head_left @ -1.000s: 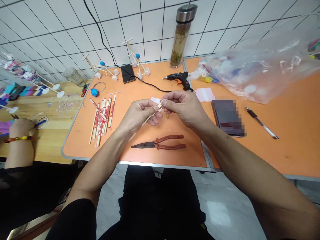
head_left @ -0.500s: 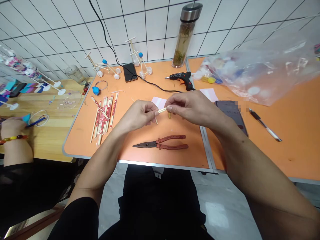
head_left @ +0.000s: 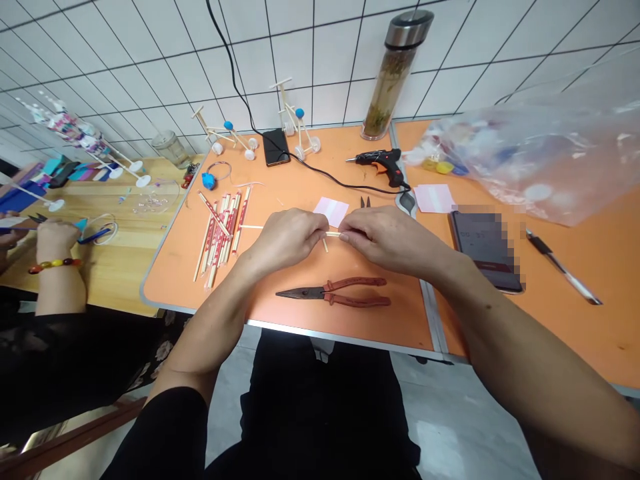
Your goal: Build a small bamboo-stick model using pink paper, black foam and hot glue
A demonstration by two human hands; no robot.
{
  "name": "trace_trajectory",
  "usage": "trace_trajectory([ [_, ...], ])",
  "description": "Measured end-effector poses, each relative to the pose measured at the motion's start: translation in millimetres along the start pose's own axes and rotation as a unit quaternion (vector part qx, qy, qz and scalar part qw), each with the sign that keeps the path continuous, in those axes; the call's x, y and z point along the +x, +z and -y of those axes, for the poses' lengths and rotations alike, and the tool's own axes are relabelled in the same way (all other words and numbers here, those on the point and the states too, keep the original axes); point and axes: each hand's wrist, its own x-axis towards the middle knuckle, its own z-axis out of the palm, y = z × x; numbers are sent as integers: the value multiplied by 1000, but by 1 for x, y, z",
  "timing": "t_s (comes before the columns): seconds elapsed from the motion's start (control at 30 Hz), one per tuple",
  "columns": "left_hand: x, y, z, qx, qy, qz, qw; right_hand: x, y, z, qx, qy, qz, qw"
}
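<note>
My left hand (head_left: 289,238) and my right hand (head_left: 387,238) meet low over the orange table (head_left: 300,313), both pinched on a thin wooden stick (head_left: 332,234). A short piece shows between the fingertips and a stub angles down below my left thumb. Red-handled pliers (head_left: 336,294) lie shut on the table just in front of my hands. A pink paper slip (head_left: 331,211) lies right behind them.
Several wrapped chopsticks (head_left: 220,235) lie to the left. A glue gun (head_left: 382,162), phone (head_left: 276,147), stick models (head_left: 295,123) and a bottle (head_left: 393,73) stand at the back. A plastic bag (head_left: 530,157), notebook (head_left: 485,247) and pen (head_left: 560,267) lie right. Another person's hand (head_left: 55,237) works at the left table.
My hands have dropped closer to the table and the stick has turned from slanted to nearly level between them. The view has shifted, uncovering small cutters behind my right hand.
</note>
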Motion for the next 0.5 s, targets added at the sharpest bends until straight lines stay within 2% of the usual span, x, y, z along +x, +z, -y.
trace_trajectory([
  [0.17,3,5,9,-8,7,-37,999,3,5,4,27,39,-36,998],
  [0.27,6,9,13,-70,45,-132,988,5,6,6,58,78,-62,993],
  [0.33,8,11,11,-133,55,-235,961,7,6,6,93,116,-94,984],
  [0.4,9,14,7,-210,20,-327,921,9,6,6,146,162,-134,967],
  [0.47,10,18,3,-307,-34,-381,872,10,7,8,226,199,-167,939],
  [0.5,11,20,1,-362,-59,-389,845,11,8,9,273,209,-176,923],
])
